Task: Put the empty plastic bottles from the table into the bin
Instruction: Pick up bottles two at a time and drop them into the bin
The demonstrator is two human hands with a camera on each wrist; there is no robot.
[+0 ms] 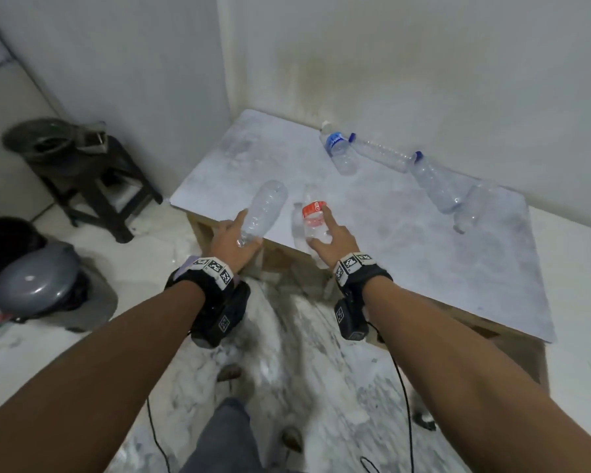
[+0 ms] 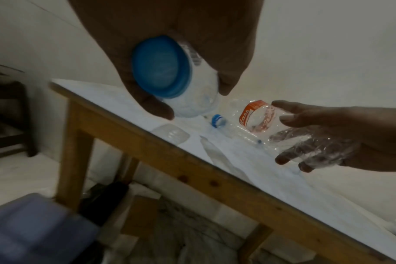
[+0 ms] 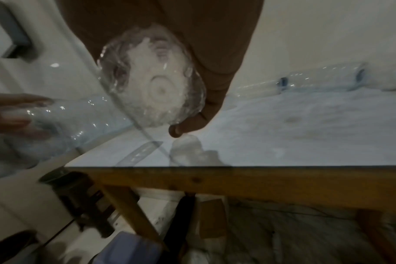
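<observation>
My left hand grips a clear unlabelled bottle by its neck, above the table's near left corner. Its blue cap fills the left wrist view. My right hand holds a clear bottle with a red label round its lower body, and its base faces the right wrist camera. Both bottles are lifted off the pale grey table top. Several more empty bottles lie at the back right, among them a blue-labelled one and a long clear one.
A grey bin with a domed lid stands on the floor to the left. Behind it is a dark stool with a grey object on top. White walls close off the table's far sides. Cables trail over the marble floor.
</observation>
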